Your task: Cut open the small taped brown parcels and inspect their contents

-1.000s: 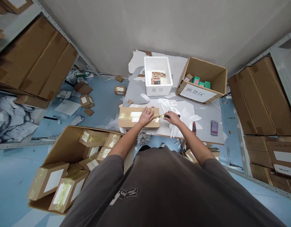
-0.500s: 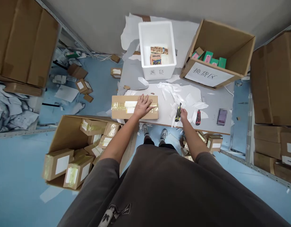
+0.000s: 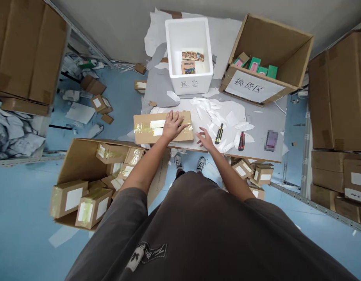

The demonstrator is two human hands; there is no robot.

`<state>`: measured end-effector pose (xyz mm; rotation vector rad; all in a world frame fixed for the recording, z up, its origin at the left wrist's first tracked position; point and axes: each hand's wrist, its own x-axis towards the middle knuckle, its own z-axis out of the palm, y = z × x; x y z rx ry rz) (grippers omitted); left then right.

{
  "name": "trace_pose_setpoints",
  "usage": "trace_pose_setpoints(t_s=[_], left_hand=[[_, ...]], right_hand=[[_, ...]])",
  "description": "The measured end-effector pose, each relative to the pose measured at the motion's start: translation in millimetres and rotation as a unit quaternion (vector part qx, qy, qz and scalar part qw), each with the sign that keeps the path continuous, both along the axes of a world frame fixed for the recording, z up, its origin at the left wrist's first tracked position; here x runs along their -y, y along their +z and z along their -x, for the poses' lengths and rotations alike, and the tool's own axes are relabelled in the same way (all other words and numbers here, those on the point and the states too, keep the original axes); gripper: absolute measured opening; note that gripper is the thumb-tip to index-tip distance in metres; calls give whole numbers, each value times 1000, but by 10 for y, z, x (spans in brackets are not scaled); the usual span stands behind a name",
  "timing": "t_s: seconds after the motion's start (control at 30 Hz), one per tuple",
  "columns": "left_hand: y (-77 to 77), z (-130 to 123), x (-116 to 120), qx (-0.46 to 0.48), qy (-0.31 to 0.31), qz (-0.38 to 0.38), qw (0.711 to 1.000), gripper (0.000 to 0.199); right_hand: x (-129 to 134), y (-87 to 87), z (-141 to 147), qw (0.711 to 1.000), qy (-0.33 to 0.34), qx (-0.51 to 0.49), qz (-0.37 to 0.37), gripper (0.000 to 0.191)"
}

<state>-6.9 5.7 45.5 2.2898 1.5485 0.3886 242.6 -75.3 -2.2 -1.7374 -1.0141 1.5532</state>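
Note:
My left hand [image 3: 172, 127] lies flat with spread fingers on the top of a taped cardboard box [image 3: 142, 134] at the front left of the table. White labels and yellowish tape run along that box, and a slit shows in the tape at its right end. Just right of the box, my right hand [image 3: 204, 139] is empty, its fingers apart above the table edge. A yellow-and-black utility knife [image 3: 218, 134] lies on white paper scraps to the right of this hand. Farther right rests a red-and-black utility knife [image 3: 241, 141].
At the table's back stand a white foam box [image 3: 190, 85] with small packages and a cardboard carton [image 3: 256, 88] holding green boxes. Paper scraps [image 3: 209, 109] litter the middle. A blurred purple object [image 3: 271, 140] lies right. A large carton of parcels [image 3: 66, 164] stands on the floor, left.
My right hand has let go of the yellow-and-black utility knife, which now lies on the table, and has moved left toward the box. My left hand stays on the box.

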Motion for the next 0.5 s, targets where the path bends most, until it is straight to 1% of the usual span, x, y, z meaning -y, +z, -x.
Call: trace_pose_setpoints(t_s=[0.03,0.1,0.17,0.2,0.27,0.33,0.4,0.43,0.47,0.5], left_hand=[[18,-69,5,-2,8,-3,1000,62],[65,-183,-4,-8,21,-3,1000,61],[131,-195,-45,-18,3,10,1000,59],[167,-139,-73,-24,-12,18,999,59],[233,117,-118,-36,-29,36,998,62],[268,522,-106,-49,-2,51,997,73],[259,954,-6,-54,48,69,995,90],[241,1132,74,-50,58,73,994,95],[217,1262,167,-46,66,71,994,94],[189,1336,265,-43,83,69,993,93]], right_hand=[[35,97,205,1000,12,-7,-1,87],[57,250,475,1000,-8,2,2,95],[20,353,544,999,-32,8,18,96],[-15,391,520,999,-36,5,28,94],[-107,451,418,999,-32,-5,39,89],[-237,501,331,999,-28,-14,32,78],[-426,539,329,999,-25,-16,20,69],[-549,551,368,1000,-22,-13,14,65],[-692,559,430,1000,-20,-6,7,63],[-852,563,512,1000,-21,5,-1,60]])
